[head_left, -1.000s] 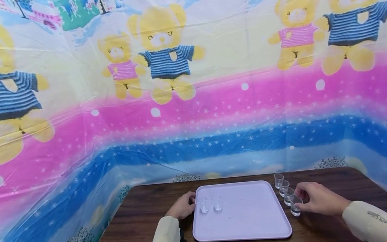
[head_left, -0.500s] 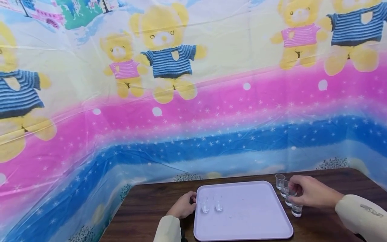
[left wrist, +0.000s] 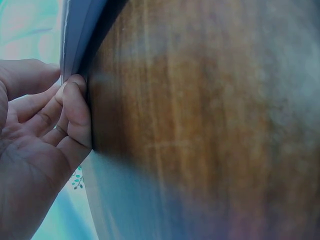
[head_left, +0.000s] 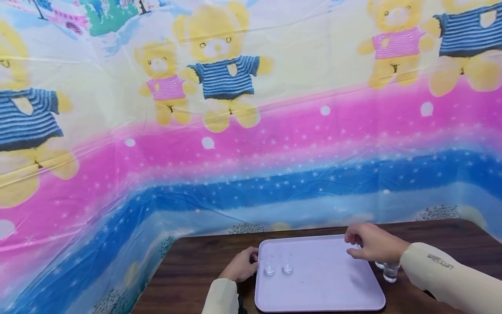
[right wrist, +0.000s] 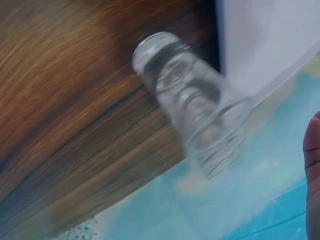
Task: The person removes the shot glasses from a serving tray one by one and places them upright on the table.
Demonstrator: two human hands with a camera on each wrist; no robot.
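Observation:
In the head view my left hand point(head_left: 242, 264) holds the left rim of a pale lilac tray point(head_left: 321, 296). The left wrist view shows its thumb and fingers pinching the tray's edge point(left wrist: 75, 45). My right hand point(head_left: 372, 242) hovers over the tray's right edge, fingers loosely bent, with nothing visible between fingertips and thumb. Below its wrist stands a small clear shot glass point(head_left: 391, 272), with others mostly hidden by the hand. Several such shot glasses point(right wrist: 202, 107) line up closely beside the tray in the right wrist view. Two more shot glasses, one left point(head_left: 269, 267) and one right point(head_left: 287, 265), stand on the tray's left part.
A dark wooden table point(head_left: 188, 270) carries everything. Behind it hangs a printed cloth point(head_left: 298, 144) with teddy bears and pink and blue bands, meeting the table's back edge.
My right hand has moved left and away from me, from the nearest glass in the row to the tray's right edge. The left hand keeps its hold. The view has shifted slightly.

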